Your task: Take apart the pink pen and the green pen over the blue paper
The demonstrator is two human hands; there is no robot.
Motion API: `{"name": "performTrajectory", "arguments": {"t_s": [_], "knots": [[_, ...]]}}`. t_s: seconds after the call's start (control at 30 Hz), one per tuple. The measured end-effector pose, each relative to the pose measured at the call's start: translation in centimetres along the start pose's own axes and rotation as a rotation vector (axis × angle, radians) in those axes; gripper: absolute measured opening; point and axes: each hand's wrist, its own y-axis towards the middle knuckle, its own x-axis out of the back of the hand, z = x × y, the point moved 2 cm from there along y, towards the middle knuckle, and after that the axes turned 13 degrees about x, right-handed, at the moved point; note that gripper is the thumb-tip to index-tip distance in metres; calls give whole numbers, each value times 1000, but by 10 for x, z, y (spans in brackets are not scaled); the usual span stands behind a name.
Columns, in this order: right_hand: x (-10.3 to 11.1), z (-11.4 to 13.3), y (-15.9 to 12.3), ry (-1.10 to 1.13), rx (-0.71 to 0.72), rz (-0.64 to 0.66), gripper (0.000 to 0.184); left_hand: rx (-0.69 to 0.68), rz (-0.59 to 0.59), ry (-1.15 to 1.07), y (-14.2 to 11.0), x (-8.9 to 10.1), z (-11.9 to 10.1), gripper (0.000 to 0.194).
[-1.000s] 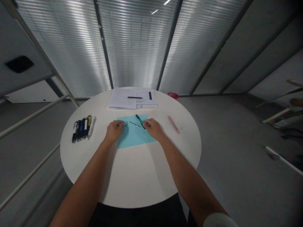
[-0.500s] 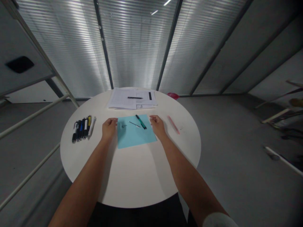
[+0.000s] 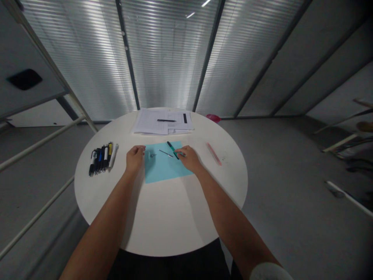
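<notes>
The round white tabletop point(image 3: 163, 217) carries a tight row of pens point(image 3: 100, 158) at its left side. A stack of printed sheets point(image 3: 151, 121) lies at the far edge, with a black pen point(image 3: 166, 120) across it. A pink pencil sleeve point(image 3: 213, 154) lies angled at right. A red object point(image 3: 213, 118) sits just beyond the far rim.

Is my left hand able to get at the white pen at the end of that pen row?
Probably yes: your left hand sits just beside the white pen, and nothing stands between them on the round white table.
</notes>
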Motion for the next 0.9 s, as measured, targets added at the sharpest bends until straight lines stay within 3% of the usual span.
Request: {"name": "performTrajectory", "arguments": {"t_s": [0.2,0.63,0.9], "knots": [[3,8,-1,-100,66,33,25,8,-7,20,-1,0,-3,19],[3,6,-1,-51,9,-51,18,2,1,8,0,-1,0,17],[5,13,-3,-135,-4,33,23,-5,12,25,1,-2,2,17]]}}
